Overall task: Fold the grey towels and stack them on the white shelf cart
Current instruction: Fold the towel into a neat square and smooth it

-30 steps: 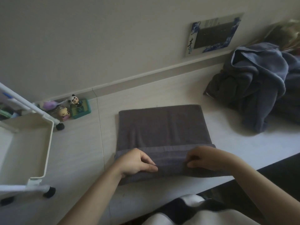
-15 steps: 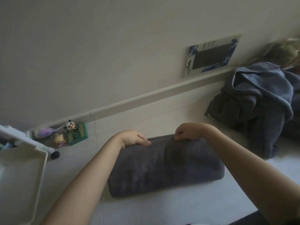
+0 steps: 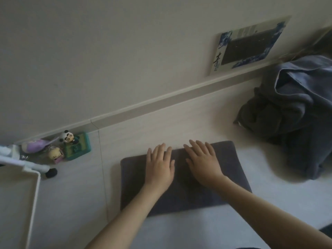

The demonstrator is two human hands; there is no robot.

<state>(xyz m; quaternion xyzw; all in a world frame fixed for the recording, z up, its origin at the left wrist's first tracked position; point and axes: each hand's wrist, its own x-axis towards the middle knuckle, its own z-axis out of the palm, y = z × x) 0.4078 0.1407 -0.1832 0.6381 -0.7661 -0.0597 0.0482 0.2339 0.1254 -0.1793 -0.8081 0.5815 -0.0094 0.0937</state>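
At centre frame, flat on cloth: fingers (image 3: pixel 196 147) of the right hand (image 3: pixel 203 165), straight and slightly spread, palm down, gripping nothing. Fingers (image 3: pixel 158 150) of the left hand (image 3: pixel 159 169) lie the same way, straight, palm down, holding nothing; the fingertips of both hands reach the far edge of the cloth. The two hands lie side by side, just apart.

Item beneath both hands: dark grey rectangular folded terry towel (image 3: pixel 228 169), lying flat, long side running from 9 o'clock to 3 o'clock, both forearms crossing its near edge.

Support: pale wood-grain tabletop (image 3: pixel 161 128), backed at 12 o'clock by a low beige ledge (image 3: pixel 161 100) against a plain cream wall (image 3: pixel 107 51).

At 2 to 3 o'clock of the folded towel, well apart: loose heap of unfolded blue-grey and dark grey towels (image 3: pixel 296 108), crumpled, resting on the tabletop near the ledge.

At 1 o'clock, leaning on the wall above the ledge: rectangular card with blue-and-white border and dark centre panel (image 3: pixel 248 45).

At 9 o'clock, at the frame's left edge: white plastic shelf cart (image 3: pixel 34 191), only one tray corner and rim showing, with a small black castor (image 3: pixel 51 173) just beside that corner.

At 10 o'clock, between cart and ledge: cluster of small toys, comprising a panda figure (image 3: pixel 67 137) on a green block (image 3: pixel 79 149), a purple plush shape (image 3: pixel 34 145) and a small pink-and-yellow figure (image 3: pixel 55 154).
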